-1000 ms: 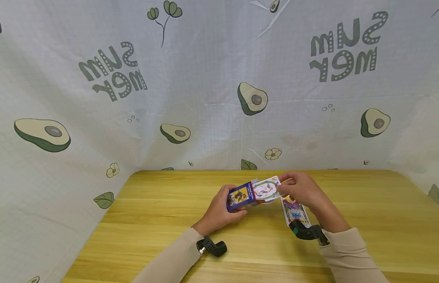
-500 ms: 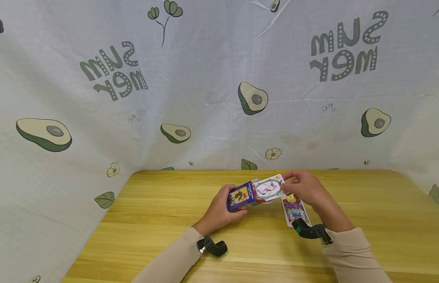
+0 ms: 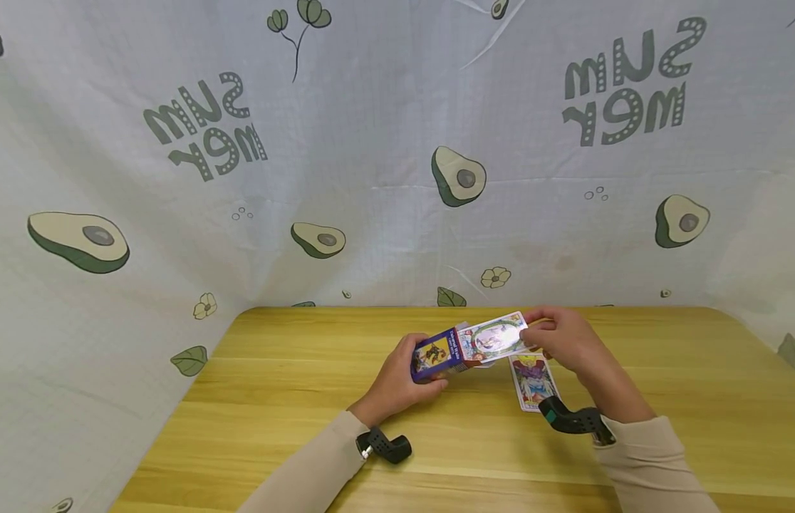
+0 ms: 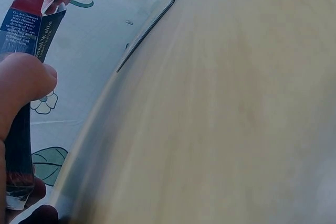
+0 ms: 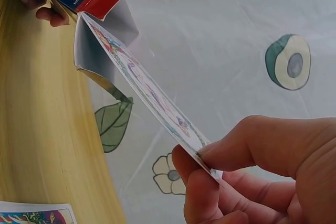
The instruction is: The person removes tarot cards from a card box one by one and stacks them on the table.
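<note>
My left hand [image 3: 399, 372] grips a dark blue tarot card box [image 3: 434, 354] around its sides, its open end facing right. In the left wrist view the thumb lies across the box [image 4: 21, 30]. My right hand [image 3: 564, 340] pinches the outer end of a tarot card [image 3: 498, 338] with an oval wreath picture. The card's inner end is at the box mouth, and the right wrist view shows the card [image 5: 152, 93] slanting from between thumb and fingers to the opened flaps. Another tarot card [image 3: 534, 381] lies face up on the table below the right hand.
The wooden table [image 3: 276, 399] runs back to a hanging white cloth [image 3: 385, 164] printed with avocados and leaves. Each wrist carries a black camera mount, the left mount [image 3: 387, 448] and the right mount [image 3: 570, 419].
My right hand has moved right, drawing the wreath card farther out of the box. The left hand and the box have stayed put. More of the card on the table is uncovered.
</note>
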Motion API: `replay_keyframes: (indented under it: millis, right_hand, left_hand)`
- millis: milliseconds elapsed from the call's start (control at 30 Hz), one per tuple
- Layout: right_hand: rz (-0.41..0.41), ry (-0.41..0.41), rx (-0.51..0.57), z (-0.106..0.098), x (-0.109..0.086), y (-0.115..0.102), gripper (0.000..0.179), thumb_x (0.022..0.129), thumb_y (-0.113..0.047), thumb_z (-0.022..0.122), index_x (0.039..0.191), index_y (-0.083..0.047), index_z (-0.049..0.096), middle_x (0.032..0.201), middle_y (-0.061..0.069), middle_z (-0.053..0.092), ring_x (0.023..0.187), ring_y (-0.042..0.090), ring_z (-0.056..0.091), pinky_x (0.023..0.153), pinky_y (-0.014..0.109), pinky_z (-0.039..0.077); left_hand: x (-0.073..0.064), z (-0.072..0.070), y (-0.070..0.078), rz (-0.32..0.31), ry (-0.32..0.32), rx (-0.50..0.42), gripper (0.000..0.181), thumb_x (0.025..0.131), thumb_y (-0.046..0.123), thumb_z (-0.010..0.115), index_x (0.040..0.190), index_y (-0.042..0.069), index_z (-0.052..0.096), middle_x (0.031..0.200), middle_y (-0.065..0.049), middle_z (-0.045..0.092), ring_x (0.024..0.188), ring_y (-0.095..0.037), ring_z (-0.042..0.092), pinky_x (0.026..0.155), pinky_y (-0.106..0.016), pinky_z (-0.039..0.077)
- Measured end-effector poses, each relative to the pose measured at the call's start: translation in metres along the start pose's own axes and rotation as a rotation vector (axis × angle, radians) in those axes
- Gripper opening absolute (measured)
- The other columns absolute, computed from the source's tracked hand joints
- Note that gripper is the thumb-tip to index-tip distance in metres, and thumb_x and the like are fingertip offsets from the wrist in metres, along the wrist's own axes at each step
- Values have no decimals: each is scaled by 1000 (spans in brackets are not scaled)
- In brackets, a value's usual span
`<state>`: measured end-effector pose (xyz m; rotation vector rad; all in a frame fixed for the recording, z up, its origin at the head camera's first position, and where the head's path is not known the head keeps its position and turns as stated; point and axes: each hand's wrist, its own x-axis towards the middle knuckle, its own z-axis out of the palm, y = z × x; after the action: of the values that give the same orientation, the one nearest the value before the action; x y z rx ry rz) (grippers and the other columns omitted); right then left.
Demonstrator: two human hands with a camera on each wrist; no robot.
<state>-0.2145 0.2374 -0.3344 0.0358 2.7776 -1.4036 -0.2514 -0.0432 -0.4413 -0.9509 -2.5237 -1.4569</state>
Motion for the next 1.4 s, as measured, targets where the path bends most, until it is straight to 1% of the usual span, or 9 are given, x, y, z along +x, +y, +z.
replay_keyframes:
  millis: [133,333,500,600,800,933,1100,1167,1400]
  right_hand:
    - [6,-5,4,-4,-1,0,43,90,-16,61,123,9,49,102,20,67,80,24,59,63,32,48]
    - [8,0,15,-9,-2,0,42,90,-13,59,124,9,49,100,19,69,76,22,60,59,28,45]
    - [14,13,2,-13,-2,2,43,90,-13,59,125,9,49,104,22,68,74,18,59,58,27,43]
    - [21,23,-7,-15,-3,3,43,90,-15,60,125,9,50,103,21,68,74,18,58,59,29,44]
    - [32,44,-19,-19,-3,6,42,94,-20,59,123,9,51,101,20,68,75,19,57,61,31,45]
    - [34,54,-20,-22,-2,9,42,94,-20,56,124,10,50,104,23,66,77,21,59,60,30,46]
    - [48,56,7,-25,-2,11,44,95,-19,54,126,11,48,111,29,62,81,26,61,64,30,49]
    - [56,58,19,-26,-1,12,44,94,-19,53,126,10,47,113,29,61,80,25,60,66,30,50]
    - [58,69,53,-29,-1,15,43,97,-17,51,126,13,44,111,30,61,74,19,59,65,28,52]
  left_hand:
    - [1,1,-1,-3,4,4,72,78,40,78,134,15,41,118,2,50,100,-12,52,85,-27,47]
    - [1,2,-2,-1,9,6,72,78,40,78,135,16,41,118,3,50,100,-12,52,86,-28,47]
    - [1,1,0,-5,10,8,72,78,40,78,135,15,41,117,2,51,100,-12,52,85,-27,47]
    - [1,1,0,-4,13,11,71,78,40,78,134,15,41,117,2,51,99,-12,52,85,-27,47]
    - [1,1,0,-8,13,4,71,78,40,78,134,15,42,116,2,51,99,-12,52,85,-27,47]
    - [1,1,-1,-10,12,0,72,78,40,78,134,15,41,116,2,51,99,-12,52,84,-27,47]
    - [1,0,-1,-11,14,2,73,78,39,78,135,15,41,116,2,51,99,-12,52,85,-26,48]
    - [1,0,-1,-9,16,4,72,78,39,79,135,15,41,116,2,51,98,-12,52,85,-26,48]
    - [1,0,-1,-10,13,7,72,78,38,79,135,14,42,116,2,51,98,-12,52,85,-26,48]
